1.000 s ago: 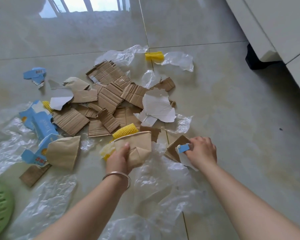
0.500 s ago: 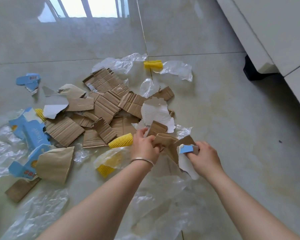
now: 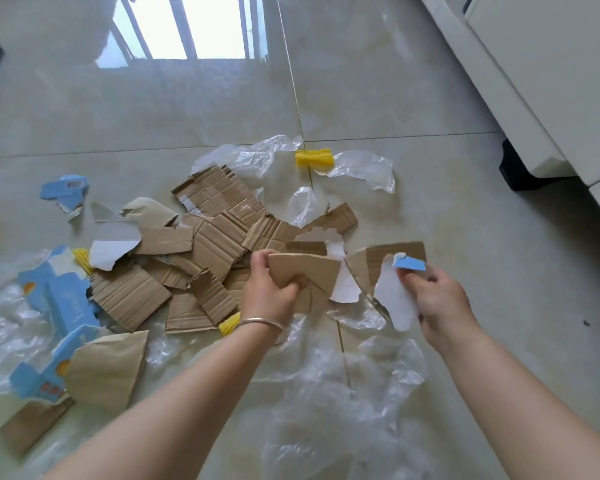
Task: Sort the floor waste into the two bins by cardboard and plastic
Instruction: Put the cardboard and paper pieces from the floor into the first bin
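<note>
Above the tiled floor her left hand grips a folded cardboard piece; her right hand pinches a blue-and-white carton scrap.

A heap of torn brown corrugated cardboard pieces lies mid-floor; crumpled clear plastic sheets lie before it; torn blue printed carton pieces lie left.

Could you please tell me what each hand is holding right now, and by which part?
Left hand: brown cardboard pieces, gripped at their left end. Right hand: brown, white and blue scraps, at their right edge.
</note>
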